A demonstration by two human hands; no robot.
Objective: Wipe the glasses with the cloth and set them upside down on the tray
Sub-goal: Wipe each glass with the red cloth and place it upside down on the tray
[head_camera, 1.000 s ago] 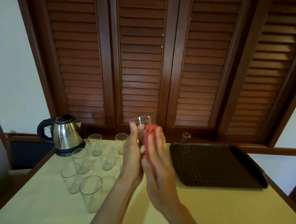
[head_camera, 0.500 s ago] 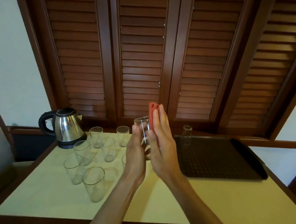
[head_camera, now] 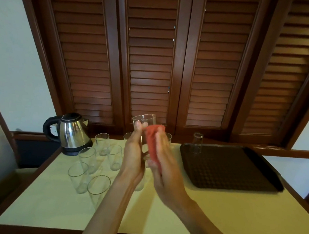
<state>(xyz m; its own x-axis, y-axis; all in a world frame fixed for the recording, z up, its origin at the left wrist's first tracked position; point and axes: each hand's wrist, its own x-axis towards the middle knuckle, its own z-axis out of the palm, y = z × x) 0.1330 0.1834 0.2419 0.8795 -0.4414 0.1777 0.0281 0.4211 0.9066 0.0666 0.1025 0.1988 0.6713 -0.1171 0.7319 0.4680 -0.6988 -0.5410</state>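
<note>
Table [head_camera: 217,209], glass [head_camera: 144,120] between left fingers [head_camera: 138,126], cloth [head_camera: 151,143] seemingly alongside

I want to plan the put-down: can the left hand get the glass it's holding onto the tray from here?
Probably yes. The left hand grips the glass above the table, and the tray lies bare except for one upside-down glass at its far left corner. The right hand, pressing the red cloth, stands between.

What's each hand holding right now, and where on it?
The left hand grips a clear glass around its side, rim up. The right hand presses the red cloth flat against the glass's side.
</note>
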